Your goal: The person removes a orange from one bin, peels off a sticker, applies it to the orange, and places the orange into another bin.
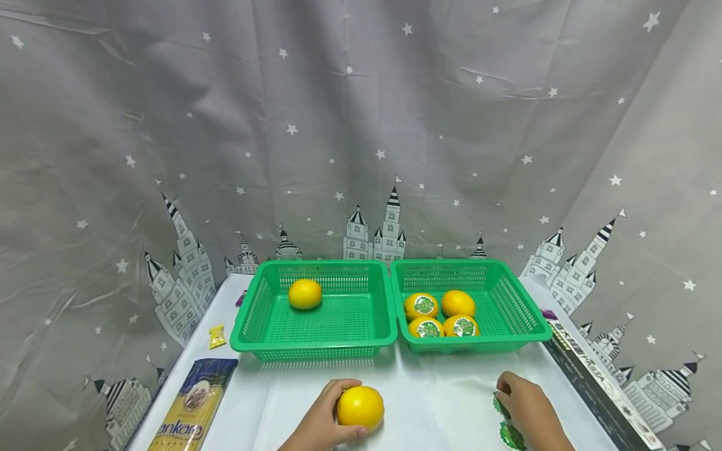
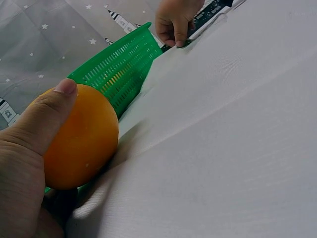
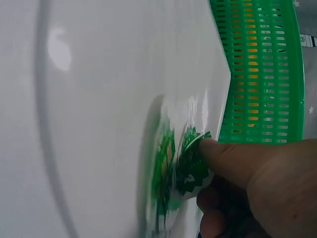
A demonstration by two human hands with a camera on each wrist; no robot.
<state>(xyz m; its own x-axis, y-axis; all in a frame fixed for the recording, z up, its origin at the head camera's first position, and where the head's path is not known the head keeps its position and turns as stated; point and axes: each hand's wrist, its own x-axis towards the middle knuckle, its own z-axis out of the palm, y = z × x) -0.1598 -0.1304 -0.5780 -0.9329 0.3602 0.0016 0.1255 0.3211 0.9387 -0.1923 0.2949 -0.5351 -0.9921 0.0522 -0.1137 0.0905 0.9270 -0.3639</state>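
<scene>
Head view: left grip is curling round an orange before the left basket; right grip is pinching a sticker at its sheet, the orange sitting well to its left.

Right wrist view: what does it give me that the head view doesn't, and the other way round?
Only the right wrist view plainly shows the right hand's thumb on the printed face of a green sticker.

Only the head view shows the left hand holding a citrus fruit, the left green basket with one more fruit, the pasta packet and the yellow candy wrapper.

Both show the right hand, green stickers and the right green basket with fruit inside.
</scene>
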